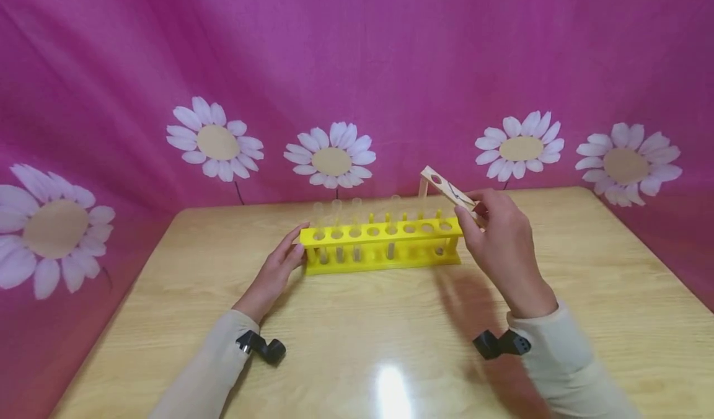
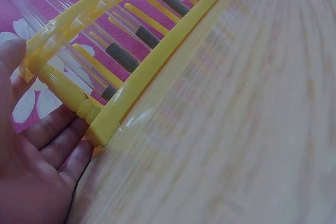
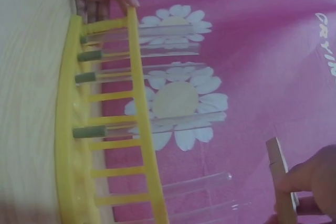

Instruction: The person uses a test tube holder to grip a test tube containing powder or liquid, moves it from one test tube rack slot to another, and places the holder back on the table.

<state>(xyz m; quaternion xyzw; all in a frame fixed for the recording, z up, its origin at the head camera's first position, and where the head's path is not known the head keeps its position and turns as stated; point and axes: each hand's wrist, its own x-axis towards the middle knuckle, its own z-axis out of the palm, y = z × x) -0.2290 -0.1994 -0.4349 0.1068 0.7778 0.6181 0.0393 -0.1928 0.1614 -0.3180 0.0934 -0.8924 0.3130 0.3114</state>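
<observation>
A yellow test tube rack (image 1: 362,241) stands on the table with several clear test tubes (image 1: 356,211) in its left and middle holes. Dark material fills the bottoms of these tubes, plain in the left wrist view. My left hand (image 1: 281,265) holds the rack's left end, fingers against the end post and base. Above the right end, my right hand (image 1: 504,245) grips a wooden test tube holder (image 1: 446,188), its head pointing left and up. Two clear tubes (image 3: 197,184) show near the rack's right end in the right wrist view; the holder appears apart from them.
Upright yellow pegs (image 1: 387,218) line the back of the rack. The wooden table (image 1: 346,344) reaches back to a pink cloth (image 1: 413,78) printed with white flowers. Each sleeve carries a black wrist camera (image 1: 262,348).
</observation>
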